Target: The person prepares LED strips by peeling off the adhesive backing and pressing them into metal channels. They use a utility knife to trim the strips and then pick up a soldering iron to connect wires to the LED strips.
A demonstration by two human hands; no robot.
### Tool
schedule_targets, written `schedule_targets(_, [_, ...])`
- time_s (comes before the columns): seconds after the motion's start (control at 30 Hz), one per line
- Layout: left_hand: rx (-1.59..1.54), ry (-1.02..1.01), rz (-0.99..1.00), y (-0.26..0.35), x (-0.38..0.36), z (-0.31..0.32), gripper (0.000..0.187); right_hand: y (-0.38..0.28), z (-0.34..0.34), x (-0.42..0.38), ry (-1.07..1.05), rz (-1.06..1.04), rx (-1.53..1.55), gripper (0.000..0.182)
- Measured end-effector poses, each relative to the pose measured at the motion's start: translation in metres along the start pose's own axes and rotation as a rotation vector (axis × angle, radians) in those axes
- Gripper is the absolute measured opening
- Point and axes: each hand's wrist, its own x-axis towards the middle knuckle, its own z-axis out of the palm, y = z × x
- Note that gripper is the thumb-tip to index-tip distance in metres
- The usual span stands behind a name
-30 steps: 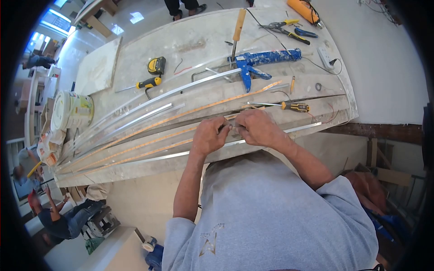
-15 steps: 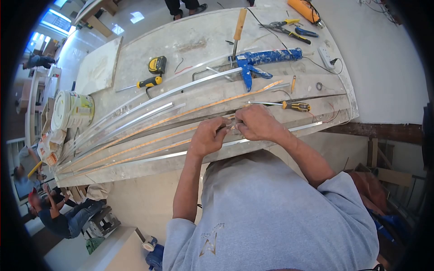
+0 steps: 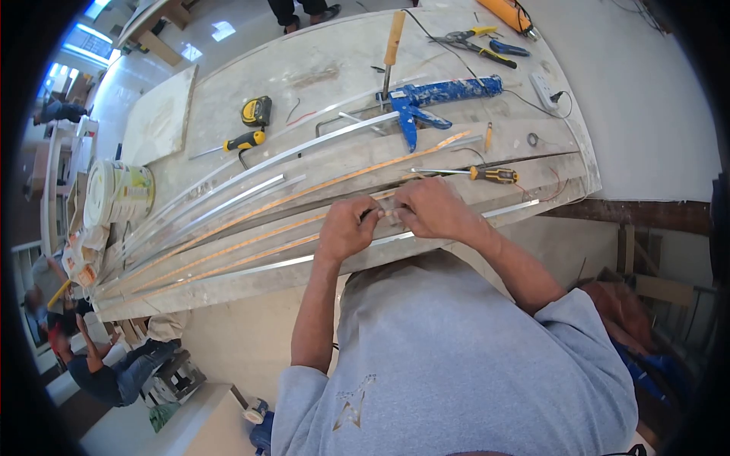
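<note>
- Orange strip (image 3: pixel 289 227), the middle one of three, lies left of the grip; its long axis runs from the knuckles out to the far left, slanting back toward the worker's side.
- The left hand (image 3: pixel 346 228) is the nearer one to it: the strip's visible length disappears behind that hand, and whether it touches the skin or passes beneath I cannot tell.
- The right hand (image 3: pixel 435 209) faces the left one from the other side, with the fingertips of both almost meeting.
- Thumbs and fingers of both hands are drawn into a narrow pinch; whatever may sit between them is too small and too covered to make out.
- The lower strip (image 3: pixel 266 254) also lies left of the grip, on its near side, roughly parallel to the middle one and lost to view at the left wrist.
- The upper strip (image 3: pixel 342 179) passes beyond the grip, apart from the fingers, its right end reaching farther out than the right hand.
- Just beyond the right hand rests a screwdriver (image 3: pixel 494 175), shaft pointing left.
- On the grip's near side, a metal channel (image 3: pixel 502 210) runs crosswise along the table edge, partly covered by the forearms.
</note>
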Motion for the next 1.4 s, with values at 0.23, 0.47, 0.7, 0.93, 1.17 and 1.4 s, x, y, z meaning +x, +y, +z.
schedule_targets(0.23, [-0.232,-0.049,-0.052,-0.009,-0.005,-0.006,0.028,0.007,-0.002,0.005,-0.046,-0.016,-0.024,0.019])
schedule_targets(0.47, [0.031,-0.001,0.087,0.004,-0.017,-0.016,0.032,-0.005,-0.008,-0.013,0.052,0.013,-0.003,0.02])
schedule_targets(0.7, [0.376,0.063,0.153,0.005,-0.029,-0.033,0.028,0.002,0.007,-0.025,0.227,0.155,0.214,0.026])
schedule_targets(0.93, [0.582,0.255,0.138,0.022,-0.035,0.006,0.032,0.001,0.034,-0.031,0.19,0.535,0.649,0.031])
schedule_targets(1.17, [0.546,0.305,0.172,-0.006,-0.034,0.011,0.043,-0.005,0.043,-0.029,0.249,0.597,0.837,0.03])
schedule_targets(1.4, [0.503,0.237,0.18,0.022,-0.019,0.016,0.042,-0.008,0.038,-0.02,0.161,0.612,0.613,0.033])
